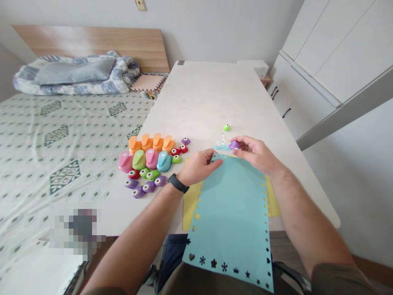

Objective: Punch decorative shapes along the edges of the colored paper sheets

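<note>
From the head view, the light-blue punched paper sheet [233, 213] lies over yellow paper [189, 205], overhanging the table [208, 98] toward six o'clock. At its eleven, the left hand [199, 167] pinches the far corner; at its one, the right hand [256, 153], apart, grips a purple craft punch [233, 145]. For crisp, even holes, I'd keep the sheet taut, seat its edge squarely, then press straight down.

A bed with a green-and-white diamond-patterned sheet [92, 123] lies at left, a blue-grey pillow [75, 70] and a bunched blue-and-white quilt [129, 69] against its wooden headboard [123, 45]. White cabinets [299, 98] with dark handles stand at right; a wall socket [140, 5] is above.
</note>
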A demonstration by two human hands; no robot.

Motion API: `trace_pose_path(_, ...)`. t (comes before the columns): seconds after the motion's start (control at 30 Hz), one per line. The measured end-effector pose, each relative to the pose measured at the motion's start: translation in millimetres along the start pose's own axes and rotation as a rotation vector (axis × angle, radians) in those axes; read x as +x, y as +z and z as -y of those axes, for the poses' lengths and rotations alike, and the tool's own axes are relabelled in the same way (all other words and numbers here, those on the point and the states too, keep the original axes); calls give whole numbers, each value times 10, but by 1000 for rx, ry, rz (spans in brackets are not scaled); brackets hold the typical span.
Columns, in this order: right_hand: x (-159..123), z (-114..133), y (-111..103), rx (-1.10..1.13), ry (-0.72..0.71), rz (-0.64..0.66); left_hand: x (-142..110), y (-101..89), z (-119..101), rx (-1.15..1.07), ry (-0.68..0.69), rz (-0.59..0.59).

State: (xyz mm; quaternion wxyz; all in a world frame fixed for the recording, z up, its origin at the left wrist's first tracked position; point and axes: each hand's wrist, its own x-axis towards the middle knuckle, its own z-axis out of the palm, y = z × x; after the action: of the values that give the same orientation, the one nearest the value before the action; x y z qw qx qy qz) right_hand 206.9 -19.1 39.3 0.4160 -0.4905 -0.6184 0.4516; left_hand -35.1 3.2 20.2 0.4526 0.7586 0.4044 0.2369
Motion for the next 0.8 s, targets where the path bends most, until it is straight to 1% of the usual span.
trace_pose_path(0.27, 5, 2, 11, -169, -35, 93, -12, -2, -9, 50, 2, -56)
trace_pose_path(0.47, 5, -17, 17, -176, -40, 92, -27, -4, -48, 47, 2, -51)
trace_pose_path(0.8, -3, 0, 20, -205, -36, 113, -26, 11, 4, 65, -2, -68)
